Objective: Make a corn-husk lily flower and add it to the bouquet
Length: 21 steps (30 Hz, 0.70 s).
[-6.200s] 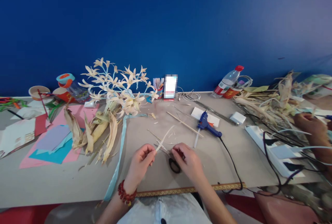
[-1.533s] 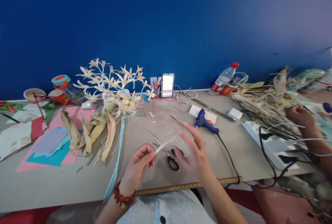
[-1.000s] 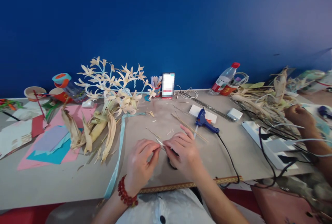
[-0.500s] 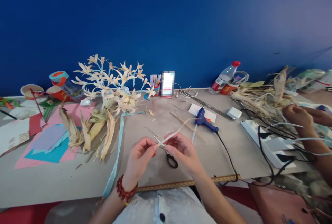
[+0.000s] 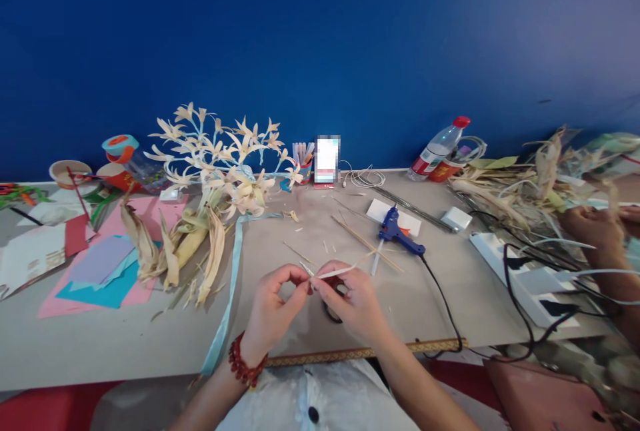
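Because it curves freely over the right hand (image 5: 353, 301), the pale strip (image 5: 332, 274) looks light, thin and pliable, likely dry enough to split along its length if tugged hard. Both hands pinch its near end, thumb against forefinger, the left hand (image 5: 281, 301) meeting the right at the tips; that narrow end seems the best hold. It is above the table (image 5: 125, 351), inward from the middle of the front edge, its loose end trailing toward the sticks (image 5: 367, 244) and glue gun (image 5: 395, 230). Scissors (image 5: 327, 313) lie beneath the right hand. Sideways room runs along the front edge, between the blue ribbon (image 5: 233, 284) crossing it leftward and the gun's black cord (image 5: 444, 294) rightward.
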Each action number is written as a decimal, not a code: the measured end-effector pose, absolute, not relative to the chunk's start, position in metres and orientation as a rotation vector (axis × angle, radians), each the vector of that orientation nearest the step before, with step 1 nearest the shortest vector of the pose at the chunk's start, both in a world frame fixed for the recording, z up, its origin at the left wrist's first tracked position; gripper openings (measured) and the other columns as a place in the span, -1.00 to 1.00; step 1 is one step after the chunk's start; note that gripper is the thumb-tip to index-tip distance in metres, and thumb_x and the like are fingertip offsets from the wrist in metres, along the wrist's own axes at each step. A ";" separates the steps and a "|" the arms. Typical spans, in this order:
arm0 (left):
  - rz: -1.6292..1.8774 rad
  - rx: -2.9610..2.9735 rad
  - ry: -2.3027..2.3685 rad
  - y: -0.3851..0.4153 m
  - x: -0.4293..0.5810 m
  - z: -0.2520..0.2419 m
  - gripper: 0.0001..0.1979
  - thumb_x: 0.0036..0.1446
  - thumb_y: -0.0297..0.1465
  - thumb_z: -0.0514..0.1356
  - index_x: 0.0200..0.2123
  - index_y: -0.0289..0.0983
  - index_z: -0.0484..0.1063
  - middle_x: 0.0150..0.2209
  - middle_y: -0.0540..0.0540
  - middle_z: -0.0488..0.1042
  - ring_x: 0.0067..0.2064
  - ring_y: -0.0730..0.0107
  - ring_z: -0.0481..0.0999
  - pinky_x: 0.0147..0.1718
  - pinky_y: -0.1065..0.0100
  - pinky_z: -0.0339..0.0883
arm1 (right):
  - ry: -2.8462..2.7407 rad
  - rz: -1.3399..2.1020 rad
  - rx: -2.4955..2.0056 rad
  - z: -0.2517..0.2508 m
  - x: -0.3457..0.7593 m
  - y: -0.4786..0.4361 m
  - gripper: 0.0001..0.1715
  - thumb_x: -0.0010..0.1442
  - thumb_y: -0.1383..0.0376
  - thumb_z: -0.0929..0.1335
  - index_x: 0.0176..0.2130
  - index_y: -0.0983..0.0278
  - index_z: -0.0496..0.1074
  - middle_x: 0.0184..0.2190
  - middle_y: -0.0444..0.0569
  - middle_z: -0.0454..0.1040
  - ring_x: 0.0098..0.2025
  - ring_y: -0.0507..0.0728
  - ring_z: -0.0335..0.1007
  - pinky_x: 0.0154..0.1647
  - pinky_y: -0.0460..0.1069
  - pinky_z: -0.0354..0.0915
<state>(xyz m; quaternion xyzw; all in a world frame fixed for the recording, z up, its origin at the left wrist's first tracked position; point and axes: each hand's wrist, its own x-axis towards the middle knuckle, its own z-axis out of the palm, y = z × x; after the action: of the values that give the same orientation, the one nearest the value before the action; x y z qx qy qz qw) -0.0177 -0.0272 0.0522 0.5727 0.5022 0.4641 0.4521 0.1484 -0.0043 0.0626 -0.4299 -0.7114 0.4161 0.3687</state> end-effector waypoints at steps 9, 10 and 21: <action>1.155 1.608 1.463 -0.029 -0.018 0.048 -0.87 0.11 -0.50 0.11 -0.48 -0.24 0.33 -0.52 0.06 0.38 -0.43 0.42 0.38 -0.38 0.42 0.24 | -1.811 0.880 -1.055 0.052 0.145 -0.010 -0.82 0.26 0.29 0.31 -0.38 0.24 0.43 -0.49 -0.09 0.46 -0.43 0.07 0.37 -0.34 -0.05 0.23; 1.151 1.643 1.496 -0.030 -0.019 0.046 -0.87 0.10 -0.50 0.12 -0.48 -0.24 0.33 -0.52 0.06 0.37 -0.43 0.42 0.38 -0.38 0.41 0.24 | -1.798 0.871 -1.060 0.050 0.144 -0.011 -0.82 0.26 0.29 0.31 -0.39 0.24 0.42 -0.49 -0.10 0.45 -0.44 0.07 0.37 -0.34 -0.05 0.23; 1.099 1.809 1.367 -0.029 -0.021 0.057 -0.90 0.15 -0.51 0.11 -0.38 -0.23 0.38 -0.39 -0.01 0.45 -0.28 0.34 0.43 -0.23 0.34 0.27 | -1.745 0.908 -1.056 0.048 0.141 -0.011 -0.81 0.25 0.30 0.31 -0.41 0.25 0.42 -0.53 -0.11 0.43 -0.46 0.06 0.35 -0.40 -0.07 0.22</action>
<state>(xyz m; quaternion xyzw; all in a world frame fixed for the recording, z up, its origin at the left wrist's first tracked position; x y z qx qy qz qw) -0.0206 -0.0294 0.0572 0.6834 0.5166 0.4152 0.3061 0.1414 -0.0113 0.0482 -0.4249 -0.7023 0.3655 0.4389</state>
